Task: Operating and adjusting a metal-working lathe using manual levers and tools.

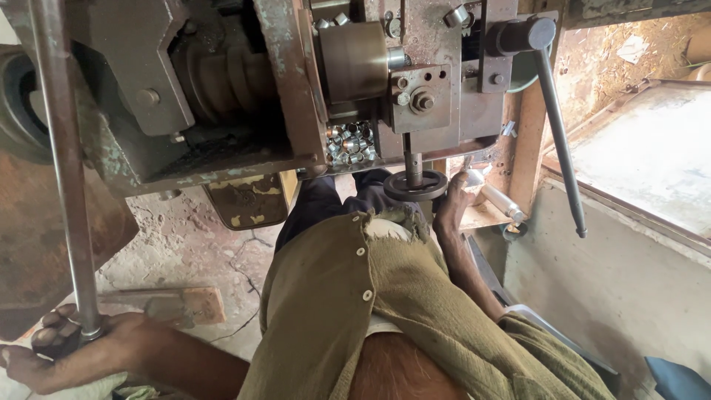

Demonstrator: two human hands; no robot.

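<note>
Seen from above at the press (296,89), my left hand (70,348) is wrapped around the foot of the long steel bar (63,163), fingers curled tight about it, well out to the left of the machine's working head. The bar rises from my fist past the left flank of the press and out of the top of the view.

My right hand (452,204) reaches up under the press, its fingers resting against the rim of the small round die (415,187) that sits below the vertical punch (412,159). The hand is partly open, fingertips touching the die's right edge; I cannot tell whether it pinches anything between them. A shiny metal cylinder (500,201) lies on a wooden ledge just right of that hand.

Just left of the punch, a heap of small metal caps (349,141) sits on the press's lower shelf. A dark lever (559,141) hangs down on the press's right side. My olive shirt (370,304) fills the foreground below the press.
</note>
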